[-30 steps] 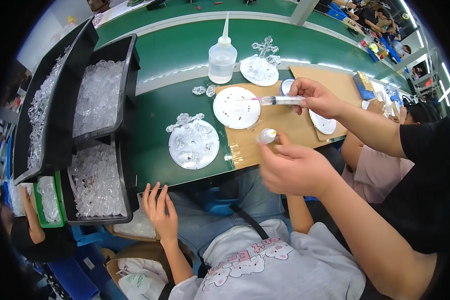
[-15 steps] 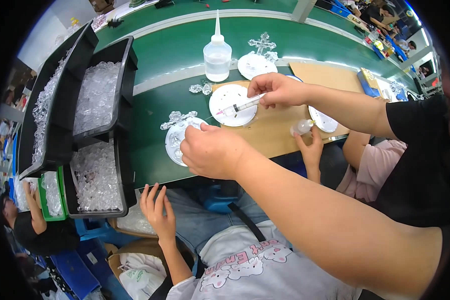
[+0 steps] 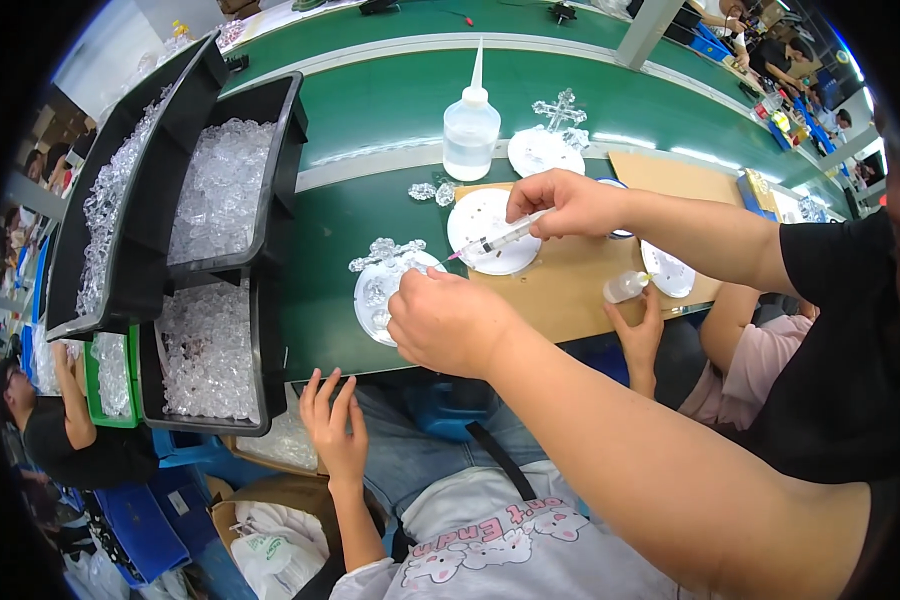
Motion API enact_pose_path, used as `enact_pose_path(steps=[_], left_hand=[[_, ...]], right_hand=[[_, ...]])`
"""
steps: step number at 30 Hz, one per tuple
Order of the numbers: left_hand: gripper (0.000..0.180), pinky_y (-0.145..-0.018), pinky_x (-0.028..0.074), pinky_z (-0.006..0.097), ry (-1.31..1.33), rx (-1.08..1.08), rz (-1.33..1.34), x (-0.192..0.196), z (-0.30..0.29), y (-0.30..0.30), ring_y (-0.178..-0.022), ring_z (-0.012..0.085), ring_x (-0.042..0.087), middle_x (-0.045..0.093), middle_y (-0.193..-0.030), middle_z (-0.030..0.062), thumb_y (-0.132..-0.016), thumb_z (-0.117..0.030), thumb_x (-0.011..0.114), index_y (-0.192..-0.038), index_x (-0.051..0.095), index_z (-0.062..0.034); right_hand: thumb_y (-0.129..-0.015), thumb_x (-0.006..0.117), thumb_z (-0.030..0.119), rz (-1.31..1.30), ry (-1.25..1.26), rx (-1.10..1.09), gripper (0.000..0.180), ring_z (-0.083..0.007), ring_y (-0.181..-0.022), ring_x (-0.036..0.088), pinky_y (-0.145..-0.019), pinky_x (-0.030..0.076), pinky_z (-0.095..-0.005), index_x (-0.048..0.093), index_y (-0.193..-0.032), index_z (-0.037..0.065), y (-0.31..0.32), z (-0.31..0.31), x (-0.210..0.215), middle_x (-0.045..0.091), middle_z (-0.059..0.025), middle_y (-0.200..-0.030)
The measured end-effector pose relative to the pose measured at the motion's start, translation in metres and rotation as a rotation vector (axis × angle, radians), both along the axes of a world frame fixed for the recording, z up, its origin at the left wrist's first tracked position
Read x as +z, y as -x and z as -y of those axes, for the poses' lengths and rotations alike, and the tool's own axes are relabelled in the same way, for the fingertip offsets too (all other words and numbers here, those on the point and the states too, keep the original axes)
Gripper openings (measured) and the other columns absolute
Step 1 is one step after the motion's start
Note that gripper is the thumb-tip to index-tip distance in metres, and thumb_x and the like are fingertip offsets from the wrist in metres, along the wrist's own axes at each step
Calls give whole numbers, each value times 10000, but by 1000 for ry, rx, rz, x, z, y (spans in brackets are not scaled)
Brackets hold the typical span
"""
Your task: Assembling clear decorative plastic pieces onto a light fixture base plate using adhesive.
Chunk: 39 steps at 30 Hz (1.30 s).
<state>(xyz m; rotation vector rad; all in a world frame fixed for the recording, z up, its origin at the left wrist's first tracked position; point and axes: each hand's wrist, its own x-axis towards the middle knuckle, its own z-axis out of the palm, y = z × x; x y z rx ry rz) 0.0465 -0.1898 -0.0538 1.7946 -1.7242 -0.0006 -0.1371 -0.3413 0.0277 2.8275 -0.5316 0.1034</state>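
Thumb and fingers of the seated person's right hand [image 3: 642, 335] are closed round a small bottle [image 3: 625, 288], clear with a yellow tip, tilted at the near edge of the work surface; the left hand [image 3: 335, 430] holds nothing, its fingers spread just off the table edge. From where I stand, the green table [image 3: 330, 340] takes up most of the view, with black bins [image 3: 260, 240] of clear beads along its left side. The seated person's grey shirt [image 3: 550, 560] carries bold pink lettering above cartoon animal faces. Across the front of it reaches a co-worker's forearm [image 3: 610, 420], black-sleeved, blocking part of the lap and shirt. Under the small bottle lies a cardboard sheet [image 3: 570, 300]. Down on the floor side, a blue box [image 3: 140, 530] bears a pale label too small to read, and a white bag [image 3: 275, 570] shows creased green print. White plates [image 3: 505, 262] sit on the table and cardboard, the leftmost holding clear pieces. Behind them stands a long-nozzled squeeze bottle [image 3: 470, 140]. The co-worker's right hand holds a syringe [image 3: 508, 235], its pink-based needle aimed toward their other hand, whose fingertips I can't make out. Smallest are the loose clear ornaments [image 3: 433, 193] near the squeeze bottle.
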Motion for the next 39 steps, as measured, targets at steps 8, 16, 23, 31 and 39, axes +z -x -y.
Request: enact_pose_path(steps=[8,16,23,31,39], left_hand=[[253,-1009,351,424,-12,-4,1,-3,5,0,-1219,331,470,606,-1173,100,-819,35,580,-1044,666,-42],[269,-1005,355,432,-21,-9,-53,-8,11,-3,-1219,338,468,602,-1176,109,-814,43,576,-1055,662,-41],[356,-1033,304,523,10,28,-7,-40,8,-10,-1272,381,408,523,-1318,126,-823,13,550,-1164,618,-61],[361,-1086,196,562,-18,31,73,-78,2,-11,-1333,423,312,429,-1409,171,-908,-172,463,-1237,574,-76],[439,-1091,78,627,27,37,37,-114,-2,-14,-1386,437,200,312,-1474,214,-916,-224,423,-1329,483,-88]], right_hand=[[-815,576,306,35,-37,-37,241,-245,-795,544,-779,523,-369,650,-736,91,-2,-2,-6,588,-52,-766],[-792,587,299,25,-51,-78,231,-248,-791,541,-767,529,-371,646,-712,91,-5,-3,-4,579,-55,-750],[-758,592,273,61,17,-43,202,-261,-781,544,-755,530,-372,639,-688,89,-6,-1,-7,569,-56,-727],[-732,597,249,105,62,-43,171,-275,-803,564,-754,527,-370,649,-692,91,-5,1,-12,585,-64,-742],[-715,604,217,100,-15,-83,142,-298,-879,565,-766,521,-365,661,-704,87,-7,0,-13,588,-57,-749]])
